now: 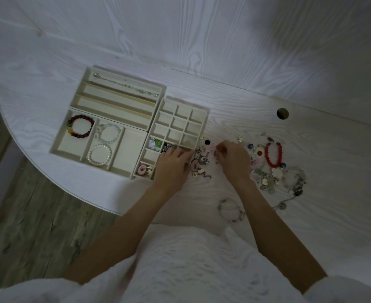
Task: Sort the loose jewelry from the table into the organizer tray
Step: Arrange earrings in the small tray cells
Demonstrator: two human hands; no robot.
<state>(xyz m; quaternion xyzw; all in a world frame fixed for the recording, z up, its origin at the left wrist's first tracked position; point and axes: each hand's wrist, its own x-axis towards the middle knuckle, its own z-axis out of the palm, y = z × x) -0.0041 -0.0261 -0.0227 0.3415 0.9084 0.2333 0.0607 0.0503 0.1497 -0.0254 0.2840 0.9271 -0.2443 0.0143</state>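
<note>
Dim frame. Beaded bracelet (232, 210) lies nearest on tabletop (311, 149). Left hand (172, 166) rests flat, fingers straight, hiding grid tray (181, 127) corner. Right hand (232, 157) pinches something tiny in jewelry pile (265, 169); item unreadable. Bracelet tray (97, 138) farther left.

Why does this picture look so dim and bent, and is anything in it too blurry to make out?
Head view: the light is low and bluish, brightest on the table far from the person. The wide lens bows the table's edge. The white sleeves are soft. The loose jewelry pile is grainy, so small pieces blend together; the right hand is slightly smeared.
</note>
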